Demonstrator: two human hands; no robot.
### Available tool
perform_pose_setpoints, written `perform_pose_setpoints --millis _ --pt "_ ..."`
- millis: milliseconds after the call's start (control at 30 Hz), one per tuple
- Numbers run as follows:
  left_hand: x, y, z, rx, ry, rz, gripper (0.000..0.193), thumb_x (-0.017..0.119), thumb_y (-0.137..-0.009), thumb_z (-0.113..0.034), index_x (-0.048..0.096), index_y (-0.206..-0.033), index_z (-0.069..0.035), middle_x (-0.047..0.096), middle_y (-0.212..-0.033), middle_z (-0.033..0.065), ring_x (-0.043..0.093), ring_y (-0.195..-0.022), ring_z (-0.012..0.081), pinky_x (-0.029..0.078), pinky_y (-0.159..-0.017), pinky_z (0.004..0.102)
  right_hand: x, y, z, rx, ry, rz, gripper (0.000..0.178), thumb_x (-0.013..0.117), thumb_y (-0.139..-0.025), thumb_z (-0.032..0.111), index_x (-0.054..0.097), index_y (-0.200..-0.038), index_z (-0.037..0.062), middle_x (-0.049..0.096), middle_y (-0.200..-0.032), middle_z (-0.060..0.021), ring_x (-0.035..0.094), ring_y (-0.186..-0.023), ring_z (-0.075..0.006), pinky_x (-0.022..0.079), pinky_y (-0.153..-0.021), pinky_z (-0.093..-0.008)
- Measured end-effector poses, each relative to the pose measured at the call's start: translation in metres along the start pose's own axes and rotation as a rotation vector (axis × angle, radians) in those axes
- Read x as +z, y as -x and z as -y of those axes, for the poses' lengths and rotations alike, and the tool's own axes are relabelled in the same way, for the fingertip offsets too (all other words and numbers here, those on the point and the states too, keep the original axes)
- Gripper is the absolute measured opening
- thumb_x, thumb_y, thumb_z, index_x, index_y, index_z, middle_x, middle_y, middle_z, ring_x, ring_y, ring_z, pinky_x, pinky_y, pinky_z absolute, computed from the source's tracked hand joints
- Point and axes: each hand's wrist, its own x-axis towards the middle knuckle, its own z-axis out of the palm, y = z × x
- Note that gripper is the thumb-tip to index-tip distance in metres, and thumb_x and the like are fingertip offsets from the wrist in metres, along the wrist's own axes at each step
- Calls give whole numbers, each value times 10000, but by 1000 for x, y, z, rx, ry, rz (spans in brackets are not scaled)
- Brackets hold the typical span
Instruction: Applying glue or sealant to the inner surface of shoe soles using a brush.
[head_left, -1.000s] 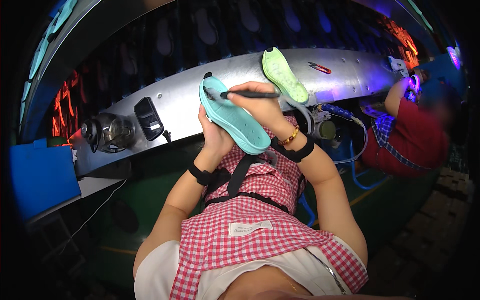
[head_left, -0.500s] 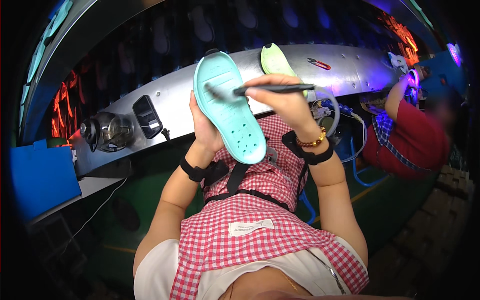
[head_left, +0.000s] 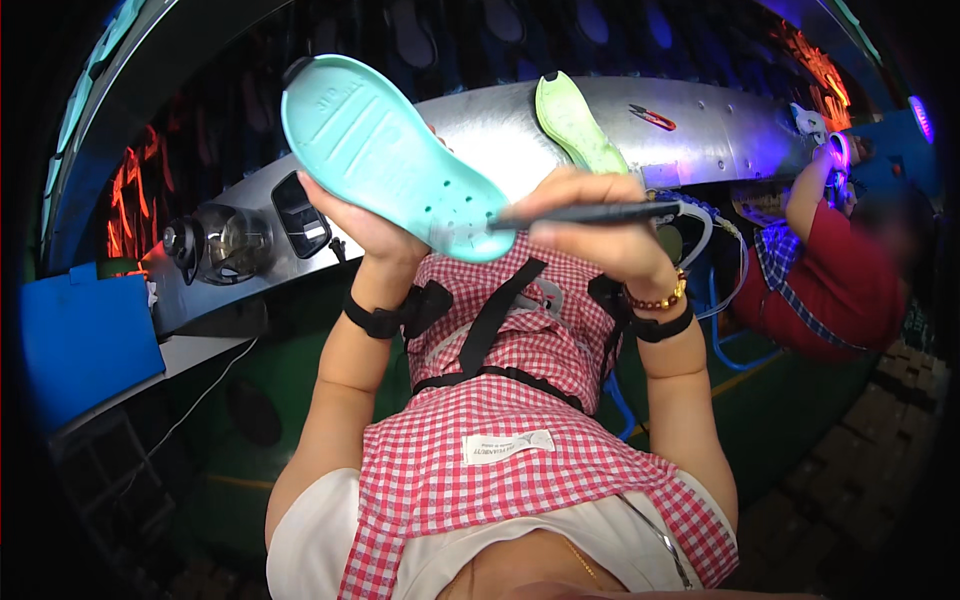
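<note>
A turquoise shoe sole (head_left: 385, 150) is held up over the near edge of the bench, its grooved end at the upper left and its holed end at the lower right. My left hand (head_left: 362, 218) grips it from beneath, so most of the fingers are hidden. In my right hand (head_left: 600, 245) is a black-handled brush (head_left: 600, 213), pinched between thumb and fingers. The brush's tip, smeared by motion, lies over the holed end of the sole.
On the metal bench (head_left: 480, 120) rest a lime-green sole (head_left: 575, 120), red-handled snips (head_left: 652, 117), a dark phone (head_left: 300, 215) and a clear pot (head_left: 225, 245). A blue box (head_left: 90, 335) stands at left. At right, a person in red (head_left: 840, 260) handles a lit shoe.
The turquoise sole has tilted and swung up to the left with my left hand. The brush has moved from its grooved part to its holed end.
</note>
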Motion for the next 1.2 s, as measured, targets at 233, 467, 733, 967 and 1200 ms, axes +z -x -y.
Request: perform_pose_setpoints --millis 233,467,733,967,1200 --pt "3 -3 -19 119 75 106 869 86 -741 -716 386 -1207 -47 536 -978 212 550 -830 316 468 -711 422 -3 6 -1 -157 -188 163 217 672 -666 -7 641 -880 11 633 -837 -94 588 -783 -151 467 -715 -256" --pt "2 -6 -25 171 66 112 895 204 -707 -751 376 -1244 -55 492 -1070 242 523 -899 339 412 -803 449 -5 9 -18 -120 -118 119 212 670 -680 8 624 -886 -13 628 -868 -105 580 -831 -165 458 -761 -282" --pt "27 23 -2 -100 189 75 763 262 -815 -608 231 -1315 -32 346 -1272 228 446 -1079 362 394 -882 495 19 10 -9 278 -763 -268 183 615 -746 15 581 -912 -52 621 -855 -110 598 -820 -161 479 -760 -268" --pt "-8 23 -7 -403 -24 206 575 298 -879 -445 318 -1262 -17 469 -1157 206 538 -979 332 482 -792 432 4 17 14 241 -95 -51 175 637 -721 6 621 -894 -13 638 -825 -84 578 -720 -78 469 -626 -185" --pt "3 12 -27 -751 -10 238 437 395 -859 -270 404 -1181 25 553 -1046 180 587 -907 249 500 -770 364 -6 12 20 -27 66 316 211 679 -663 9 626 -865 -11 635 -890 -127 614 -849 -210 483 -752 -286"
